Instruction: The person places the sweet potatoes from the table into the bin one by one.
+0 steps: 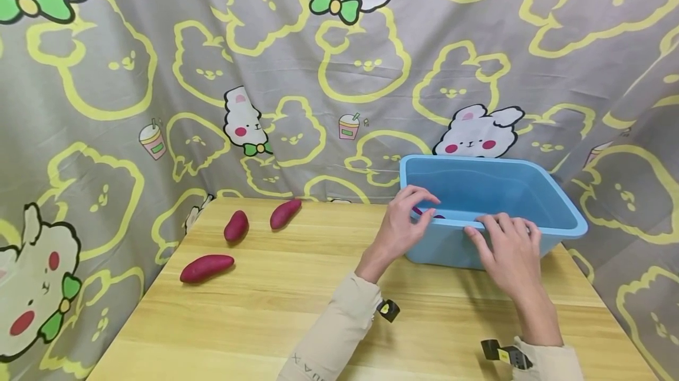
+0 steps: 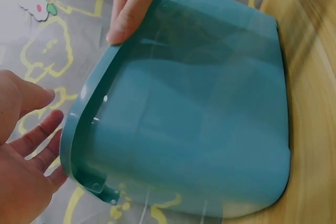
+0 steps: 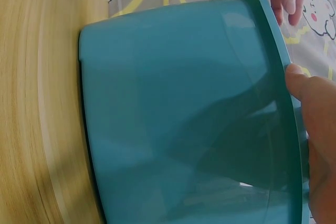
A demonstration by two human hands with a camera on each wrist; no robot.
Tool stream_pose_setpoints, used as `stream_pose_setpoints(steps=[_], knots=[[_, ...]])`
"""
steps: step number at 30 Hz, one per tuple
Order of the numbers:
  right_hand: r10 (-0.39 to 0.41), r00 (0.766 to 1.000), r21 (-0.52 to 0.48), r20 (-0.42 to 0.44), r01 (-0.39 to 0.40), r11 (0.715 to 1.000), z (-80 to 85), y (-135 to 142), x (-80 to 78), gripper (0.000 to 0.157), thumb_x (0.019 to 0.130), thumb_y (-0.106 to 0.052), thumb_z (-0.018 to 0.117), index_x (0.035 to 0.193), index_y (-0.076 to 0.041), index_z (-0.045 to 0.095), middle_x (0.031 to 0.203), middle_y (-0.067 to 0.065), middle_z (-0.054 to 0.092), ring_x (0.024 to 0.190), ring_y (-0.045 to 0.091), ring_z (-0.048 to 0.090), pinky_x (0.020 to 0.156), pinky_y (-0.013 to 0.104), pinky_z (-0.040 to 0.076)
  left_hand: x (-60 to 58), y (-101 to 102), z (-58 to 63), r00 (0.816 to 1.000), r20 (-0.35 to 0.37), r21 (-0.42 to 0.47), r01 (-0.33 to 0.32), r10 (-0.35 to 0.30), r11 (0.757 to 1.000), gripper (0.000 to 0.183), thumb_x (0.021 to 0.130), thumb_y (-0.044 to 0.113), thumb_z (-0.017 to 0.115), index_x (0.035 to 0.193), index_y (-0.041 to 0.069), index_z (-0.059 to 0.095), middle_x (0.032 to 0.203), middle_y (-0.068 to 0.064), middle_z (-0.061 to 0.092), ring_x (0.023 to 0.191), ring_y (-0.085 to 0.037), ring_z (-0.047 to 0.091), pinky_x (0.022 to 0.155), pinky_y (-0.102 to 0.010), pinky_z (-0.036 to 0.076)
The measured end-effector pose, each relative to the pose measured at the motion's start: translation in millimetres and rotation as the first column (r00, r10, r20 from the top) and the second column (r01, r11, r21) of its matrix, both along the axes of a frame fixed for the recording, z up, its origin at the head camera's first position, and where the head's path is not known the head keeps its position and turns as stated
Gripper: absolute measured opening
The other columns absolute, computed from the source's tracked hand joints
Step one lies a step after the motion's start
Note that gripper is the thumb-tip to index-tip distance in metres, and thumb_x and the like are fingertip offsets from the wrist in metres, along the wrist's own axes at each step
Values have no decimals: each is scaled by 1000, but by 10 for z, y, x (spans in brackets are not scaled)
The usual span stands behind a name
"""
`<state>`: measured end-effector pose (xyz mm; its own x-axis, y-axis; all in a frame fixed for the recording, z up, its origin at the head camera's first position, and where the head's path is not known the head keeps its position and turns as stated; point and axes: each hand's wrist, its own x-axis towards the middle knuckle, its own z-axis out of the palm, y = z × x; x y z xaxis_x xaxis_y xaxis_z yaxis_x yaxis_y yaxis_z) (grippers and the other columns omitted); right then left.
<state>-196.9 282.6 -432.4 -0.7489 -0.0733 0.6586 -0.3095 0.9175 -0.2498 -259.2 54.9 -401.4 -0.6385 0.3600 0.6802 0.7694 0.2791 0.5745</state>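
Note:
The blue plastic basin [image 1: 451, 245] stands at the right back of the table. My right hand [image 1: 509, 251] grips its near rim, fingers over the edge; in the right wrist view the thumb [image 3: 295, 80] lies against the rim's outer side. Beside the rim's left corner is my left hand [image 1: 403, 219], thumb and fingers spread with nothing between them; the left wrist view shows the fingers [image 2: 39, 135] close by the rim. Inside the basin, a bit of a purple-red sweet potato [image 1: 439, 216] shows past the left fingertips, the rest hidden by the near wall.
Three purple-red sweet potatoes lie on the wooden table [image 1: 297, 298] at left: one long [image 1: 207, 268], one short [image 1: 236, 226], and one near the back edge [image 1: 285, 214]. A grey patterned curtain [image 1: 297, 74] hangs behind and along both sides of the table.

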Motion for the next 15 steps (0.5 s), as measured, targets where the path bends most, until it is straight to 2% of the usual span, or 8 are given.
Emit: stream_pose_setpoints(steps=[7,15], knots=[[-2,1000,-4,14,2,1000,7,1,13,33,97,-34,70,114,-5,68,112,23,62,110,49,47,104,72,20,56,-102,-6,1000,-24,37,-11,12,999,12,97,6,68,108,10,73,115,-1,64,116,-13,56,102,-25,46],[-6,1000,-7,16,6,1000,1,6,2,33,98,-34,69,114,-5,67,112,23,62,112,48,47,105,71,19,128,-227,-8,999,-34,36,-3,4,999,14,98,5,67,109,9,72,116,-1,64,115,-14,57,101,-26,45]])
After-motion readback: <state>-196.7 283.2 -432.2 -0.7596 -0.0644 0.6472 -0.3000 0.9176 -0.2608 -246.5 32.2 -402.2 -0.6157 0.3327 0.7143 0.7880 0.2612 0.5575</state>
